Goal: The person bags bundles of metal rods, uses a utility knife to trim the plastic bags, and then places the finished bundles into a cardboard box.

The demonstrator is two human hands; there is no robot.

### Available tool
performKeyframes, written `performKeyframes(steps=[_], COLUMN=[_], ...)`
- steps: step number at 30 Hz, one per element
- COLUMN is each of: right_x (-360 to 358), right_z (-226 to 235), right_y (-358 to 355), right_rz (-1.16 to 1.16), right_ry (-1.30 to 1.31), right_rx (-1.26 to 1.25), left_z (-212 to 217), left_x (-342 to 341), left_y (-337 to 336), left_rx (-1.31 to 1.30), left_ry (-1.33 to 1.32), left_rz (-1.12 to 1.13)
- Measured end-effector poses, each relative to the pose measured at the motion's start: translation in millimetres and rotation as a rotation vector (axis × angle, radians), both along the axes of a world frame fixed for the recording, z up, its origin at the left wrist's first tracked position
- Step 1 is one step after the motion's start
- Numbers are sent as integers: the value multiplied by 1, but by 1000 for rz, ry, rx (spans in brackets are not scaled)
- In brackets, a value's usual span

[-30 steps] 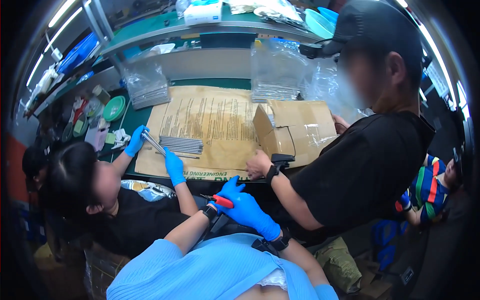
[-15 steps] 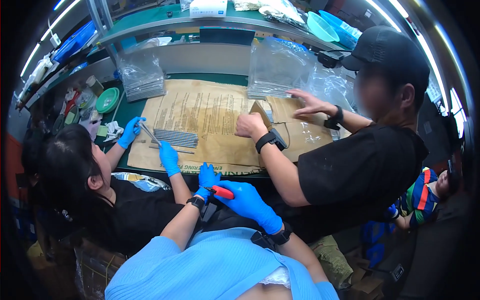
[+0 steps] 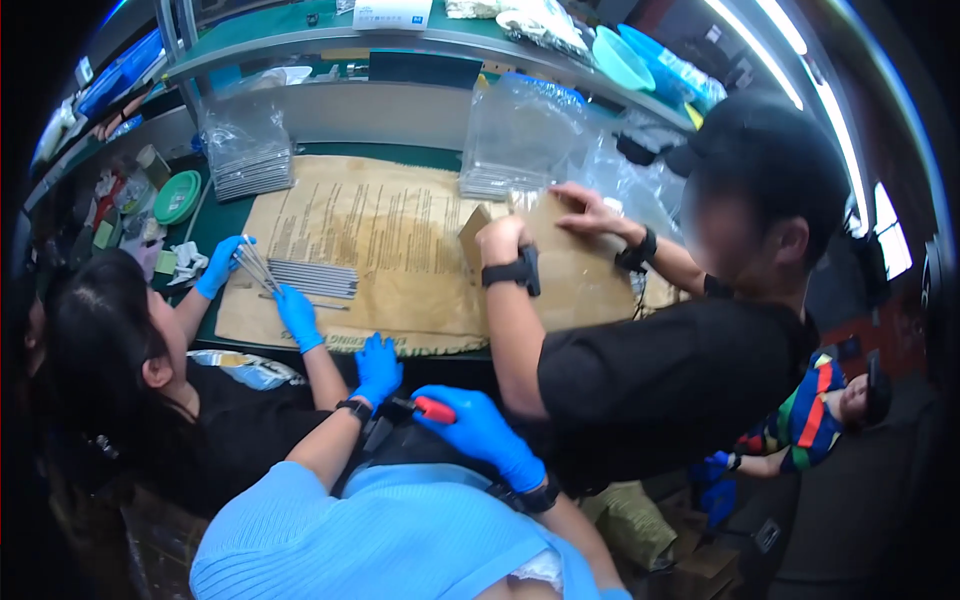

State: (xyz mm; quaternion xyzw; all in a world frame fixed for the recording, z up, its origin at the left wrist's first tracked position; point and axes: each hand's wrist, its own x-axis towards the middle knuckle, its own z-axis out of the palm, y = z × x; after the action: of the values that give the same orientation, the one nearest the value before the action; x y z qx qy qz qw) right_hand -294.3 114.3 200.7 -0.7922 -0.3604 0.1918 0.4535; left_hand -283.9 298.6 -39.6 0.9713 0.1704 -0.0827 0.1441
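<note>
My left hand, in a blue glove, is raised at the near edge of the bench with its fingers stretched out and nothing visible in it. Closed in its blue glove, my right hand grips a red-handled tool. The tool's dark front end points toward my left wrist; its exact kind is hard to make out. Beyond my hands, a large brown paper sheet covers the bench. Several thin metal rods lie side by side on its left part.
At left, a co-worker in blue gloves holds a few rods. Another, in a black cap, handles a brown cardboard box at right. Bags of rods stand behind the sheet, below a shelf. A green lid lies far left.
The whole view has shifted, so the bench appears further left. My left hand's fingers have straightened upward. The capped co-worker's box has turned, and the left co-worker's rods are fanned out.
</note>
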Motion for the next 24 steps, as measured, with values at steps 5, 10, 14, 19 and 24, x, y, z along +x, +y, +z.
performKeyframes(steps=[5, 10, 14, 19, 24], right_x=[-22, -69, -112, -185, -211], right_z=[8, 31, 127, 167, 169], right_y=[0, -43, -121, -198, -197], right_rz=[44, -31, -117, -648, -684], right_ry=[-120, -126, 56, 21, -102], right_rx=[32, 83, 151, 544, 498], left_z=[-38, -35, 1, 96, 109], left_x=[19, 22, 80, 126, 121], left_y=[29, 6, -4, -103, -72], left_rx=[-269, -128, -522, -1702, -1853], left_ry=[-33, -38, 25, -246, -248], left_rz=[91, -33, 220, 293, 241])
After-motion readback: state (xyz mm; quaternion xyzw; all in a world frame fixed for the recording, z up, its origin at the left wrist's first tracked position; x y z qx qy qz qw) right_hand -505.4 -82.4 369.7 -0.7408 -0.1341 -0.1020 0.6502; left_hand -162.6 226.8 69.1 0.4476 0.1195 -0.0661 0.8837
